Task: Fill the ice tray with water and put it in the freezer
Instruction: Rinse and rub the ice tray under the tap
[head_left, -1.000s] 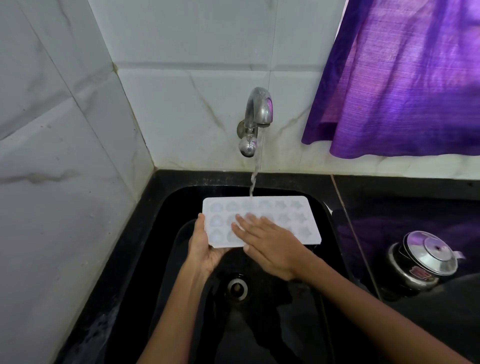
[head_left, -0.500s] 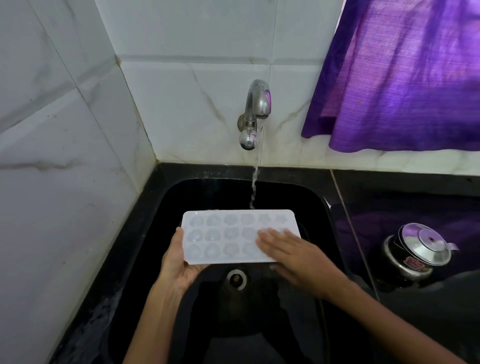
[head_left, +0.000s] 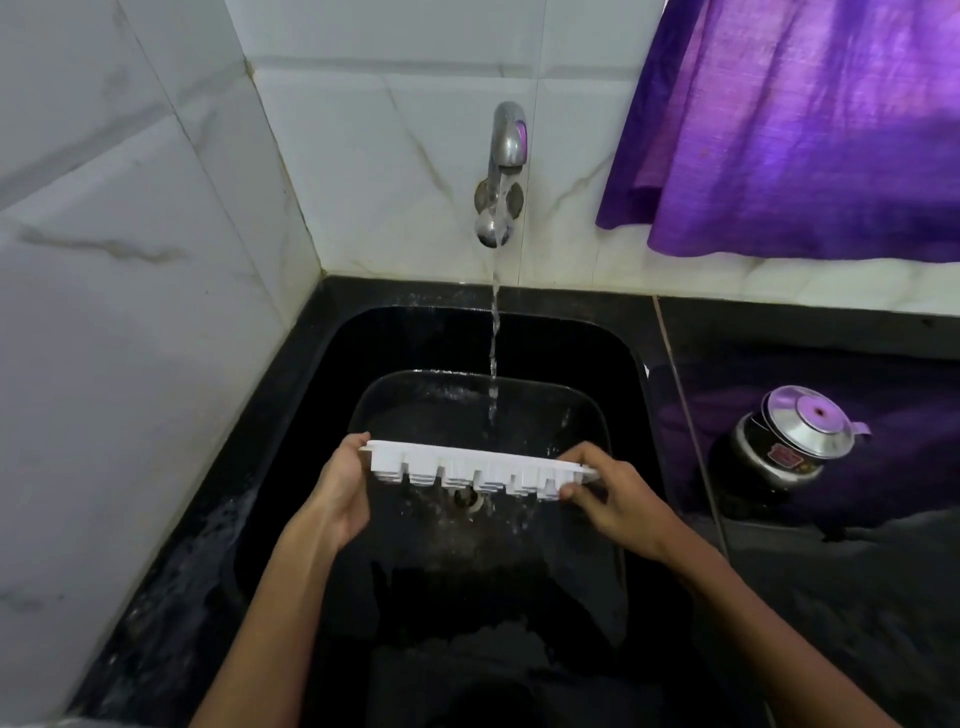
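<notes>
Nearest the camera, two bare forearms reach over the front of the black sink (head_left: 291, 457). The left hand (head_left: 340, 491) grips one short end of the white ice tray (head_left: 480, 470), fingers curled round its edge; the right hand (head_left: 610, 496) pinches the other short end, thumb below and fingers over the rim. So the tray spans from grip to grip, its long axis running left to right, held above the drain with neither hand clearly nearer to it. It is tipped on edge: the undersides of the cups face the person, the open side faces away, so it probably holds little water. Just beyond the far rim, right of its middle, falls the water stream (head_left: 493, 364) from the steel tap (head_left: 506, 156). To fill, the tray likely must be levelled and moved away from the person, under the stream. Well out past the right grip, a steel pot (head_left: 800, 436) stands on the counter, a purple curtain (head_left: 805, 119) behind it.
</notes>
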